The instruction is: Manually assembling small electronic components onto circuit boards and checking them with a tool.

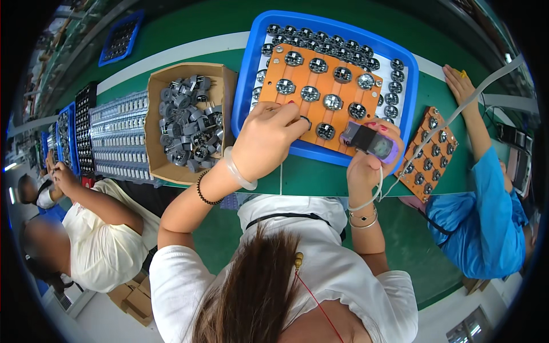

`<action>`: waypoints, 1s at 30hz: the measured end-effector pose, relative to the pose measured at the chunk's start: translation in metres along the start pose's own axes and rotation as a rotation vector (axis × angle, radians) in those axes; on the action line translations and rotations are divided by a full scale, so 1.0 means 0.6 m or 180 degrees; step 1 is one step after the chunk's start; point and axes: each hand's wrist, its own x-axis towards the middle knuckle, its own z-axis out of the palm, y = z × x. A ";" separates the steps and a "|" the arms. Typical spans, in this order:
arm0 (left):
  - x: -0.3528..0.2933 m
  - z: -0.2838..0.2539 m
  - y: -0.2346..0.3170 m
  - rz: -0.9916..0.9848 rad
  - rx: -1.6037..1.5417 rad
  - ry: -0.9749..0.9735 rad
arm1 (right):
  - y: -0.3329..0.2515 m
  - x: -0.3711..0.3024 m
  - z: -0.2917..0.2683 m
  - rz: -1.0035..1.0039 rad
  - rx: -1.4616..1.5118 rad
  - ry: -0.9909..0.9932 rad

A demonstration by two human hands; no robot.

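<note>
An orange fixture board point(297, 80) with rows of round black-and-silver parts in its pockets lies over a blue tray point(242, 86). My left hand point(270, 140) is closed at the board's near left, its fingertips pinched at a small round part point(307, 122) they mostly cover. In my right hand point(366, 171), at the board's near right corner, is a small handheld device point(372, 142) with a translucent purplish body and a black band. From it runs a white cable point(378, 186). Next to the device, another round part point(326, 131) sits in its pocket.
More round parts point(337, 40) stand in the tray behind the board. To the left are a cardboard box point(153, 123) of grey cylindrical parts and clear plastic trays point(120, 134). A second orange board point(420, 186) lies right, beside a co-worker's hand point(460, 86). Another person sits left.
</note>
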 end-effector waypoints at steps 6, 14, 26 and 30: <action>0.002 -0.005 -0.006 -0.0066 -0.0081 -0.0253 | 0.002 -0.007 0.007 -0.0261 -0.0544 0.0005; 0.004 -0.002 -0.003 -0.0083 -0.0049 -0.0383 | 0.000 -0.001 0.008 -0.0286 -0.0838 -0.0051; 0.007 0.001 -0.014 0.0481 0.0633 -0.0108 | 0.005 0.000 0.011 -0.0263 -0.0814 -0.0037; 0.006 -0.009 -0.010 0.0376 0.0279 -0.0412 | 0.009 0.002 0.007 -0.0420 -0.1033 -0.0059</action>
